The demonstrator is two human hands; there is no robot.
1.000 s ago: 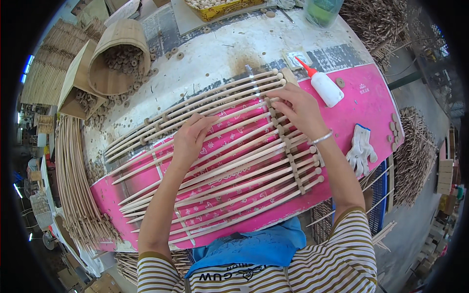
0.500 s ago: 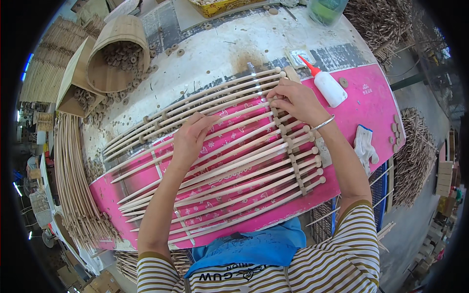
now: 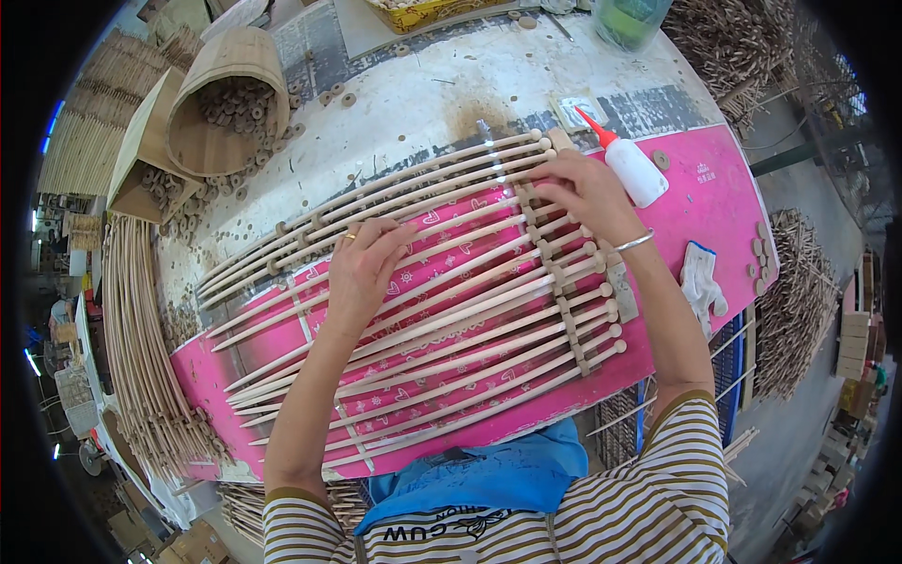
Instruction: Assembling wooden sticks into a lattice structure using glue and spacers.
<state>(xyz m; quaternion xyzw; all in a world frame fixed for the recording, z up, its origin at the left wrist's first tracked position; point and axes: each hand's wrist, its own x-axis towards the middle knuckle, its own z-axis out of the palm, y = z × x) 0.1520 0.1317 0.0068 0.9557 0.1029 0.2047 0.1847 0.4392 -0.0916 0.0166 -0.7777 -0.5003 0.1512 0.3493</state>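
Observation:
Pale wooden rods (image 3: pixel 470 304), several with ball ends at the right, lie side by side across the pink tabletop. A row of small brown wooden rings (image 3: pixel 561 291) runs across them near those ends. My left hand (image 3: pixel 362 268), fingers bent together, holds one of the upper rods near its middle. Close to the ring row, my right hand (image 3: pixel 592 197) pinches the right end of a rod; its fingertips partly hide that end. Beyond my hands, more rods (image 3: pixel 376 202) carry rings near their left parts. Right of my right hand lies a white glue bottle (image 3: pixel 636 172) with a red nozzle.
A wooden bucket (image 3: pixel 225 61) on its side spills brown rings at the far left, beside a wooden box (image 3: pixel 141 160). Bundled rods (image 3: pixel 141 329) stand along the left edge. A white glove (image 3: pixel 702 279) and loose rings (image 3: pixel 759 254) lie at the right. A yellow tray (image 3: pixel 432 14) sits at the back.
My right hand has shifted slightly to the right, its fingers lower over the rod end. My left hand has turned a little and moved slightly left, showing a ring on one finger.

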